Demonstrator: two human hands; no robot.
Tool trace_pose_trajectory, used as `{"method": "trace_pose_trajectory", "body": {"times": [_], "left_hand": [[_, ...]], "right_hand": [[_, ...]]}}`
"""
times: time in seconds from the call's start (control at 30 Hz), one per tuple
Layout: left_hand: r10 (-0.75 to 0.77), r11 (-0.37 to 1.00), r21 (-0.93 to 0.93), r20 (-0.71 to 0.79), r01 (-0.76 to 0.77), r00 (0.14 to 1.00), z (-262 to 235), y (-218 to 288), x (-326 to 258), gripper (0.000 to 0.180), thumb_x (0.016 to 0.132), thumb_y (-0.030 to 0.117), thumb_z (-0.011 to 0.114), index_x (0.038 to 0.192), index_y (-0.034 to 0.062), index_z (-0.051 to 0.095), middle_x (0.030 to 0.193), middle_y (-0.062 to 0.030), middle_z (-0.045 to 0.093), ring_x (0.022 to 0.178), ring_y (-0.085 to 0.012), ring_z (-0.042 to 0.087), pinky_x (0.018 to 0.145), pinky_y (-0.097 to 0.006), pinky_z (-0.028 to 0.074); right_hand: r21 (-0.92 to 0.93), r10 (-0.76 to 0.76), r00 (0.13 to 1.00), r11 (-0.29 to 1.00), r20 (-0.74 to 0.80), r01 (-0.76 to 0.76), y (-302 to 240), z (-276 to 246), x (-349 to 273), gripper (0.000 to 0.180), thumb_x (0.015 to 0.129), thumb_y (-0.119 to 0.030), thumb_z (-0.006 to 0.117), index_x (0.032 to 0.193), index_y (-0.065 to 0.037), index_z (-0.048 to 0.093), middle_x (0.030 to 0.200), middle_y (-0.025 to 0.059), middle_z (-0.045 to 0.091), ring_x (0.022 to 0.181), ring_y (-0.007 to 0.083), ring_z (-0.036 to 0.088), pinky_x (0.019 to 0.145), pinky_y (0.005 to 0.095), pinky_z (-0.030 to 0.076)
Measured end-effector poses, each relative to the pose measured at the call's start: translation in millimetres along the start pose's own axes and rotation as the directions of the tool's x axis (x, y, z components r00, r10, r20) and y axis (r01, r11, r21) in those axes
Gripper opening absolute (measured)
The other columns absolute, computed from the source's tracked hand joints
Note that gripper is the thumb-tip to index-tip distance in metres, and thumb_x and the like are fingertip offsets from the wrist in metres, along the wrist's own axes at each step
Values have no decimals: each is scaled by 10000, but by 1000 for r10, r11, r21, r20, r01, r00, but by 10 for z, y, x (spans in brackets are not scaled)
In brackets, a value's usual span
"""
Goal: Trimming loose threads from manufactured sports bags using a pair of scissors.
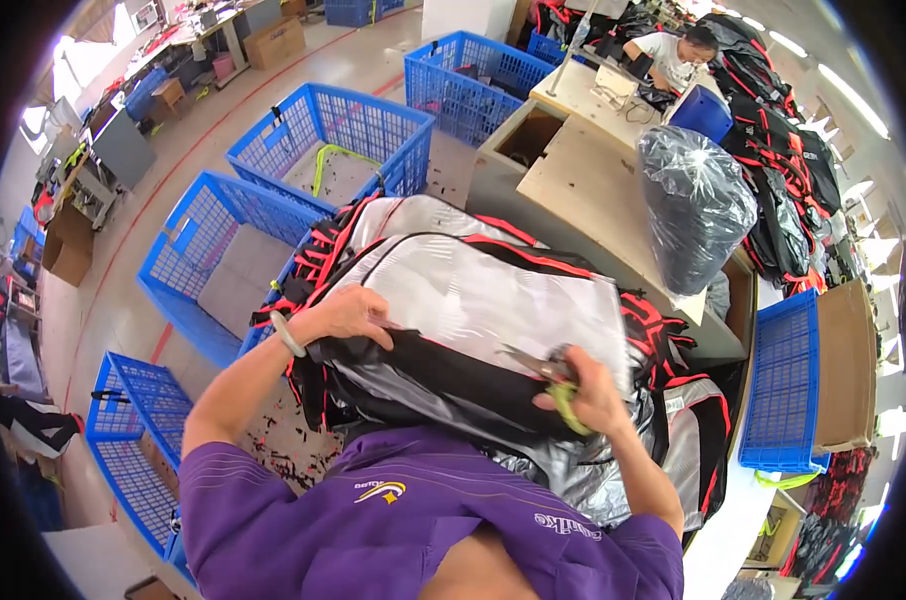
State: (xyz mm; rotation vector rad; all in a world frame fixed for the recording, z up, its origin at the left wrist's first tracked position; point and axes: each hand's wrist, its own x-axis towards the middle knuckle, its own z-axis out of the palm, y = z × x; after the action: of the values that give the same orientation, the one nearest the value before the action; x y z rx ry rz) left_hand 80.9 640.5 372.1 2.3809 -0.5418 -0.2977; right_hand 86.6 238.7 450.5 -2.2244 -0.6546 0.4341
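In front of me lies a stack of silver, black and red bags [453, 285], the top one with its pale silver panel facing up. My left hand [351, 315] pinches the black fabric edge [443, 365] at the bag's near left side; a pale bangle sits on that wrist. My right hand [588, 395] is closed round a pair of scissors [541, 366] with yellow-green wrapped handles. The blades point left over the silver panel, close to the black edge. Whether they touch the fabric I cannot tell.
Blue plastic crates [208, 255] stand on the floor at left and far left. A wooden workbench [593, 180] bears a stuffed plastic sack [688, 200]. Beyond it a person [673, 60] sits working beside piled black-red bags [783, 170]. Dark scraps [283, 440] litter the floor.
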Motion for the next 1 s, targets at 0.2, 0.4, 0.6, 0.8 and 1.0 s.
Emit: {"method": "trace_pose_trajectory", "body": {"times": [0.2,0.4,0.6,0.8,1.0], "left_hand": [[126,952,-271,-75,-142,989,-1,891,174,318,645,241,798,854,31,681,670,-110,611,605,-182,569,590,-303,436],[-88,858,-477,228,191,970,290,884,323,254,696,181,795,822,6,660,706,-22,596,647,-70,507,594,-245,407],[-261,796,-554,49,244,964,420,1011,109,239,721,160,773,793,-5,616,657,-12,594,635,-28,490,582,-213,403],[-285,957,-156,-355,244,890,733,1167,173,290,731,236,722,771,7,550,748,-162,650,718,-368,602,663,-403,457],[-303,940,-243,-272,239,913,657,1181,277,314,741,278,710,801,-16,621,775,-179,668,758,-353,645,669,-405,482]], "right_hand": [[324,326,908,916,-264,-235,239,-447,-712,419,656,-154,841,911,-16,539,754,1,575,714,94,554,646,254,462],[524,317,948,814,-37,-252,771,139,-309,305,764,-115,753,938,-29,518,865,61,645,828,109,587,788,264,457],[363,86,966,915,244,-174,233,275,297,330,768,-177,768,917,-35,510,954,65,632,853,118,569,815,279,445],[180,-146,989,974,22,140,103,764,725,384,745,-227,784,858,-9,489,697,50,510,651,130,465,591,317,402],[388,37,998,922,-52,-14,-14,773,731,388,732,-225,774,781,31,487,640,84,505,606,135,456,555,317,394]]}}
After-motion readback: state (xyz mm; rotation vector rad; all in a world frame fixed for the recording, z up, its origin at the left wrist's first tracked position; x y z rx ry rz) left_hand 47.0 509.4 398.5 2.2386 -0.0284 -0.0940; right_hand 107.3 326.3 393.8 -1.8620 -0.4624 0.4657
